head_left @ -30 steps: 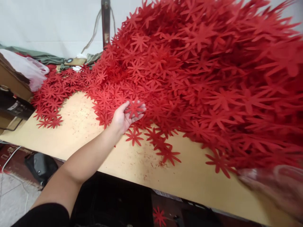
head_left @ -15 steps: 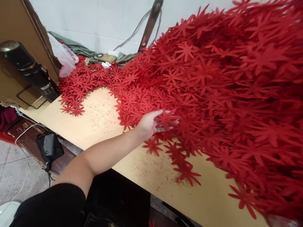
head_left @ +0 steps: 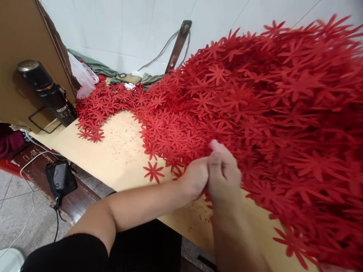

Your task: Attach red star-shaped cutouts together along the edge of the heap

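My left hand (head_left: 196,177) and my right hand (head_left: 224,168) meet over the front edge of the red flower-shaped pieces (head_left: 204,100). The left hand's fingers are tucked behind the right hand, so what they hold, if anything, is hidden. My right hand is closed, its fingers curled against the left one; nothing can be made out inside it. A single red flower piece (head_left: 153,172) lies flat on the pale tabletop (head_left: 119,132), left of my hands. The big heap rises to the right, and a thinner layer reaches back left.
A black vacuum bottle (head_left: 53,96) leans by a cardboard box (head_left: 25,34) at the left. Behind the heap are a plastic bag (head_left: 83,77), green cloth and a dark upright bar (head_left: 178,47). A black pouch (head_left: 61,179) sits lower left.
My right hand has come into view and met my left hand. The flower piece that lay on my left hand is out of sight. A single piece now lies on the bare tabletop to the left.
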A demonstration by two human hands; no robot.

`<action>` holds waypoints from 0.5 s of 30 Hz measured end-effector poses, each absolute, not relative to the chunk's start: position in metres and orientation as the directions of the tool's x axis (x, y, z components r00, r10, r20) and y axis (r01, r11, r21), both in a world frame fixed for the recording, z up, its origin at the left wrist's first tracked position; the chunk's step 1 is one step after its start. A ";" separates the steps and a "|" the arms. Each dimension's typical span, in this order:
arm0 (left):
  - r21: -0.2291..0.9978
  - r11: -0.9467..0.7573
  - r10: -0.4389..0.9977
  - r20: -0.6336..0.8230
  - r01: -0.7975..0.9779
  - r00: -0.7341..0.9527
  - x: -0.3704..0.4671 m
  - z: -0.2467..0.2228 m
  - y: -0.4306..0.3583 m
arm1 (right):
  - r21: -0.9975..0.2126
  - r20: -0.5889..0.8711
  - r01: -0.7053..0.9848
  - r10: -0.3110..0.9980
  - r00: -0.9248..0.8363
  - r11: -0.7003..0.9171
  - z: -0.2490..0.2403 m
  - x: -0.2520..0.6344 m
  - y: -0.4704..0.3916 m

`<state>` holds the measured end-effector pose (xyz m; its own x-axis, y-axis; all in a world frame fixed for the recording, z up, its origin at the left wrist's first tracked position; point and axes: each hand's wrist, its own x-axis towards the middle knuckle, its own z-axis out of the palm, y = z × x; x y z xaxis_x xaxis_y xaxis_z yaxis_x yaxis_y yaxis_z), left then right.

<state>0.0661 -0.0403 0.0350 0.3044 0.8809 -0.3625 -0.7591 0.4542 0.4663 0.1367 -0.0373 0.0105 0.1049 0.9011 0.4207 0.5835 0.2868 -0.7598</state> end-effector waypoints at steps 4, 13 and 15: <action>0.366 0.380 0.889 -0.398 -0.849 0.226 0.054 0.040 -0.042 | -0.854 0.361 0.408 0.933 0.018 0.322 0.009 0.099 -0.048; 0.346 0.444 0.886 -0.309 -0.826 0.347 0.041 0.043 -0.031 | -0.825 0.454 0.361 0.890 -0.035 0.435 0.034 0.094 -0.076; 0.350 0.399 0.892 -0.362 -0.848 0.271 0.036 0.039 -0.031 | -0.811 0.496 0.363 0.868 0.008 0.460 0.040 0.093 -0.078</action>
